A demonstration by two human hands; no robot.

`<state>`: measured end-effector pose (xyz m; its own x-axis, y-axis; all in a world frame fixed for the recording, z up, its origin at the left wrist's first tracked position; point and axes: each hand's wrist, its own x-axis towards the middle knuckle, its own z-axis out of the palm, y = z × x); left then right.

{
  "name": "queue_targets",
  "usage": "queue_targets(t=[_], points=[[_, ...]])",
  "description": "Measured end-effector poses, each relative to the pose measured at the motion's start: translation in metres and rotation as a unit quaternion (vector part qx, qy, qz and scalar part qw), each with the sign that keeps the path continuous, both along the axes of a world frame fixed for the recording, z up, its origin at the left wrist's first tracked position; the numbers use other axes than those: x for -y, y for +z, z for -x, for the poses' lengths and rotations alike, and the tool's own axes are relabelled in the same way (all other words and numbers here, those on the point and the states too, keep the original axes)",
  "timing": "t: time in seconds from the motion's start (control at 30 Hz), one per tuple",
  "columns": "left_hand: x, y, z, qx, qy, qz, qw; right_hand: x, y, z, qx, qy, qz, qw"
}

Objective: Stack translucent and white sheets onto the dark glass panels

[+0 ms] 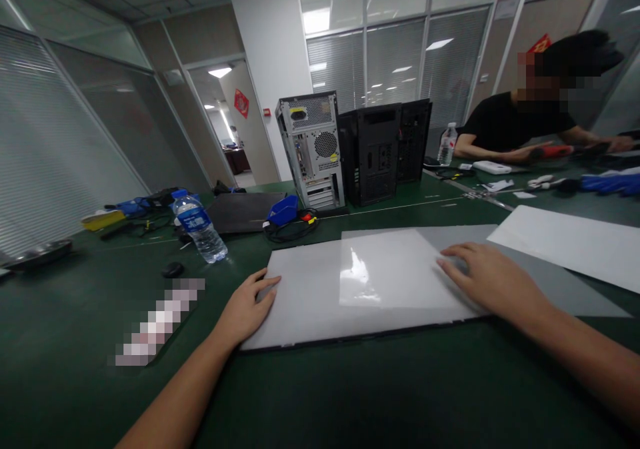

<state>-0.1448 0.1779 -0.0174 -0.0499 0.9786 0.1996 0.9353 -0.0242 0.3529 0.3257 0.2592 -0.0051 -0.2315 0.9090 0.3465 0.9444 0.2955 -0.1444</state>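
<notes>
A flat white panel (305, 306) with a thin dark frame lies in front of me, long edge toward me. My left hand (250, 308) rests on its left end, fingers spread over the edge. Over the right part of the panel, a translucent sheet (385, 262) catches a bright reflection. My right hand (477, 276) is at the right side of that sheet, fingers stretched out toward the left. Whether its fingertips press on the sheet or hover just above it, I cannot tell. Another greyish translucent sheet (565, 286) reaches out under my right forearm.
A white sheet (575, 246) lies at the right of the green table (320, 402). Behind the panel stand an open computer case (317, 149) and black cases (375, 156). At left are a water bottle (200, 229) and a blurred-out strip (160, 326). A co-worker (520, 129) sits back right.
</notes>
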Motion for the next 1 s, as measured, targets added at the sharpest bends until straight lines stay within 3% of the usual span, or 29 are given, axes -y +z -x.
queue_targets(t=[0.07,0.23,0.37,0.43,0.63,0.8,1.0], points=[[0.000,0.000,0.000,0.000,-0.001,-0.001,1.000,0.001,-0.002,-0.002,0.011,0.008,0.024,1.000],[0.000,-0.001,0.000,0.000,-0.005,-0.006,1.000,0.005,-0.003,0.006,-0.054,0.134,0.043,0.989],[-0.001,-0.002,-0.001,-0.001,0.002,-0.008,1.000,0.003,-0.007,0.007,0.001,0.077,-0.012,0.997],[-0.001,-0.004,0.000,-0.002,0.002,-0.011,1.000,0.004,-0.008,0.006,0.027,0.063,-0.002,0.998],[-0.003,-0.011,0.003,-0.001,-0.004,-0.030,1.000,0.015,0.005,0.013,-0.042,0.216,0.094,0.971],[-0.003,-0.013,0.006,-0.001,-0.012,-0.023,1.000,0.013,0.004,0.011,-0.003,0.157,0.050,0.986],[-0.002,-0.012,0.006,-0.006,-0.007,-0.016,1.000,0.016,0.008,0.014,0.043,0.231,0.065,0.970]])
